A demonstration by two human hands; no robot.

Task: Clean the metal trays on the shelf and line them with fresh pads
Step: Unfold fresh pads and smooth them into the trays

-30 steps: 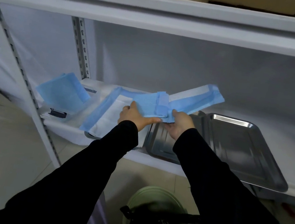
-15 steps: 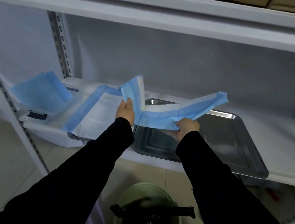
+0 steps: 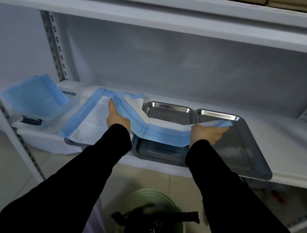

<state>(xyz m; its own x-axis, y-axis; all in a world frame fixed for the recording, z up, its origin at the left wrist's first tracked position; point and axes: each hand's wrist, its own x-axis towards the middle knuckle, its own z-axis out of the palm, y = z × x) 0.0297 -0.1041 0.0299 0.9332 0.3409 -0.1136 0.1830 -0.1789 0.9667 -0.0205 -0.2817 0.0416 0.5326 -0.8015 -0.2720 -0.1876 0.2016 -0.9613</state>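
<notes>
Three metal trays stand side by side on the white shelf (image 3: 298, 142). The left tray (image 3: 74, 142) is lined with a blue-edged white pad (image 3: 90, 121). The middle tray (image 3: 168, 110) and the right tray (image 3: 246, 145) are bare steel. Both hands hold a partly unfolded blue and white pad (image 3: 160, 132) stretched above the middle tray. My left hand (image 3: 116, 117) grips its left end over the seam between left and middle trays. My right hand (image 3: 206, 133) grips its right end above the right tray's left side.
A clear bin holding folded blue pads (image 3: 35, 93) sits at the shelf's left end. On the floor below stands a green bucket (image 3: 152, 225) lined with a black bag. Perforated shelf uprights (image 3: 56, 45) rise at left and right. An upper shelf hangs overhead.
The hands have moved apart, drawing the folded pad out into a long strip over the middle tray. The view has shifted so that all the trays show.
</notes>
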